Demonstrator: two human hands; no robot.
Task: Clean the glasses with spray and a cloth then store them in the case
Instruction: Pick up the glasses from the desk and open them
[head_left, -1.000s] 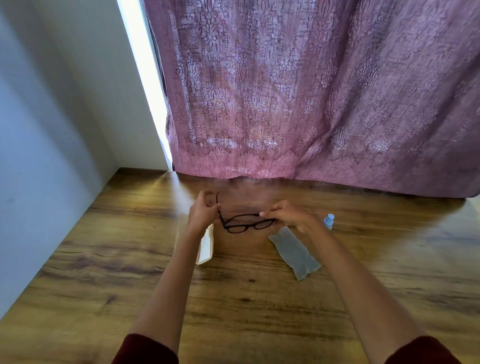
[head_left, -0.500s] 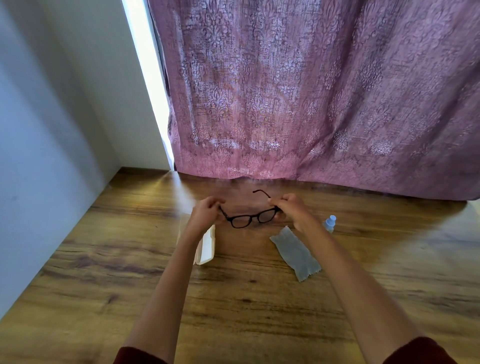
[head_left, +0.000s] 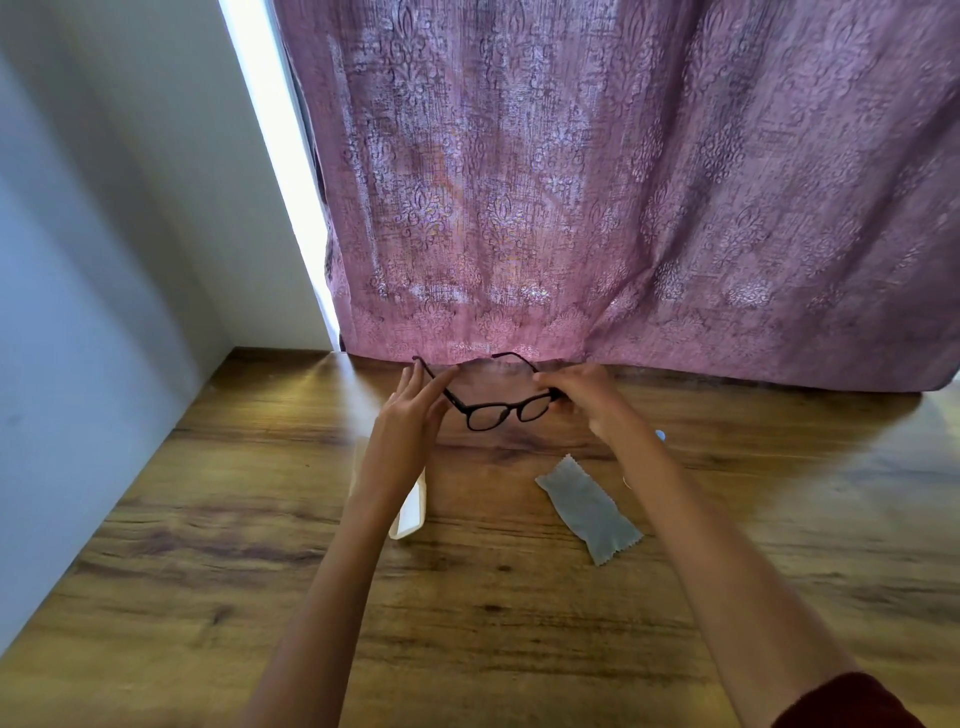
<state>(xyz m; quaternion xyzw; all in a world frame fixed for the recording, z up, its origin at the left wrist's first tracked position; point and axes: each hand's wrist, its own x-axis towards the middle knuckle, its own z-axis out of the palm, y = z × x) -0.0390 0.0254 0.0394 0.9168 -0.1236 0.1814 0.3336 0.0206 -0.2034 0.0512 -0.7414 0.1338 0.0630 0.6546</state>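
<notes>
**A:** Fingers first. Left side?

**B:** Left hand (head_left: 410, 415): fingers (head_left: 440, 383) nearly straight and close together. They lie against one arm of the glasses (head_left: 506, 410), just behind the hinge. The thumb is hidden, so I cannot tell if it pinches from below.

**A:** Right side?

**B:** Right hand (head_left: 584, 397): fingers (head_left: 561, 382) curled over the other end of the glasses at its hinge, gripping it. Knuckles face the camera.

**A:** The glasses themselves?

**B:** Black rims, both arms unfolded and pointing away toward the curtain (head_left: 597, 208). Lenses face the camera and tip down on the left. They are held between the two hands above the table (head_left: 260, 519), just above the middle of the picture.

**A:** What lies below the hands?

**B:** Cloth (head_left: 589, 512): grey with a pinked edge, flat on the wood right of centre, under the right forearm's line but clear of it. Case (head_left: 411, 512): white, left of centre. The left forearm crosses it, so only one long edge and a rounded corner show. I cannot tell if it is open or closed.

**A:** The spray?

**B:** Spray bottle (head_left: 660, 434): only a pale blue top peeks out beside the right wrist. The rest is hidden behind the arm.

**A:** Further out?

**B:** Wood-grain tabletop across the lower half. A mauve patterned curtain fills the upper right, its hem touching the table's far edge. There is a bright strip of daylight (head_left: 270, 156) at its left border. A pale wall (head_left: 78, 260) takes the upper left. A dark red sleeve (head_left: 852, 701) is at the lower right corner.
</notes>
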